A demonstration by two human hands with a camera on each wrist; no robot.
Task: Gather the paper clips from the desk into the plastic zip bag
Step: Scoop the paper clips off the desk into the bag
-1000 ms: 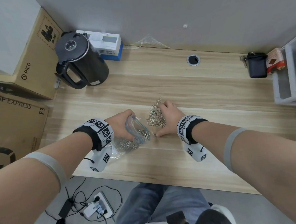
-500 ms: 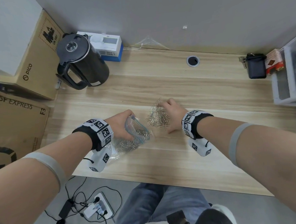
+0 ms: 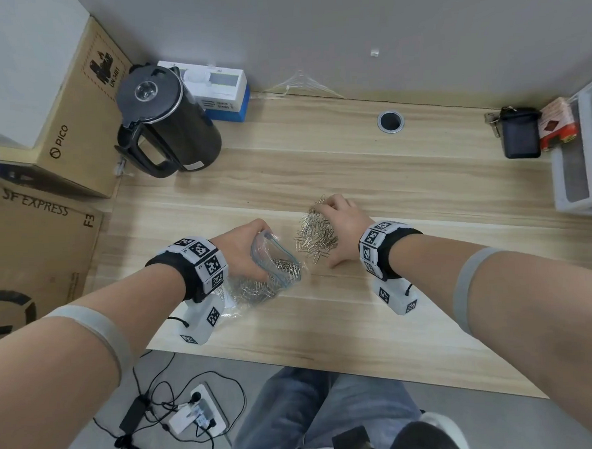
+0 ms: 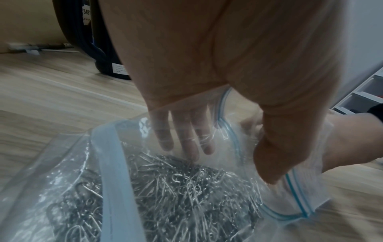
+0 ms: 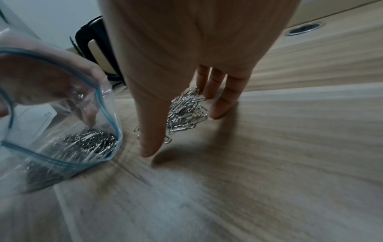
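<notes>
Right now the clips [image 3: 315, 236] lie heaped on the worktop [image 3: 423, 197], right hand [image 3: 339, 232] spread flat around them. Bag [image 3: 273, 266] mouth sits just beside at 9 o'clock, left hand [image 3: 244, 251] gripping its rim.

I see a light wood counter [image 3: 428, 286] carrying a black kettle [image 3: 176, 127] at its far left corner. Right of the kettle lie a white-blue box [image 3: 226, 94], loose paper clips [image 3: 314, 237], a zip bag [image 3: 266, 280] and a black pouch [image 3: 520, 133].
</notes>
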